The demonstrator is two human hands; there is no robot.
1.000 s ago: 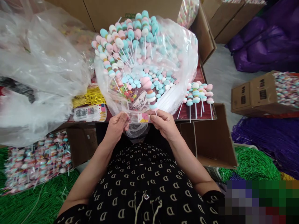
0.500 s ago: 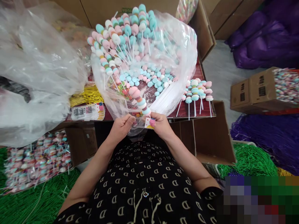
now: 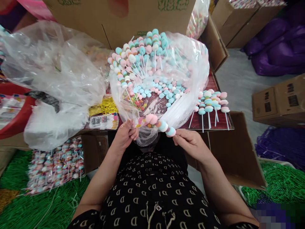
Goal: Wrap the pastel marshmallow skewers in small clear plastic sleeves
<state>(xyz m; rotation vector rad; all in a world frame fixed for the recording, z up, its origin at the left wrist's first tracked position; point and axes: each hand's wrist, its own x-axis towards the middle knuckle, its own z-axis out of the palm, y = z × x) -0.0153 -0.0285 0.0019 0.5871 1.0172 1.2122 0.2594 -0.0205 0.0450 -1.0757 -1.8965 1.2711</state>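
A marshmallow skewer [image 3: 163,126] in pink, white and blue stretches level between my hands at the table's front edge. My right hand [image 3: 192,143] is closed at its right end, by the last blue marshmallow; the stick is hidden in the fingers. My left hand [image 3: 125,135] pinches a small printed clear bag [image 3: 140,121], which meets the skewer's pink end. How far the skewer sits inside the bag I cannot tell. Beyond my hands, a large clear plastic bag [image 3: 199,60] lies spread, with finished skewers [image 3: 133,55] and loose marshmallows [image 3: 170,93] on it.
Several skewers [image 3: 211,102] lie at the table's right edge. Printed bags [image 3: 103,121] and yellow twist ties [image 3: 105,106] are stacked at left. Below left sits a box of wrapped skewers [image 3: 56,162]. An open carton [image 3: 234,149] stands below right, near green strands [image 3: 283,181].
My hands have moved apart. The skewer has swung from steep to nearly level, its pink end now toward my left hand. The printed bag has passed from beside my right hand to my left.
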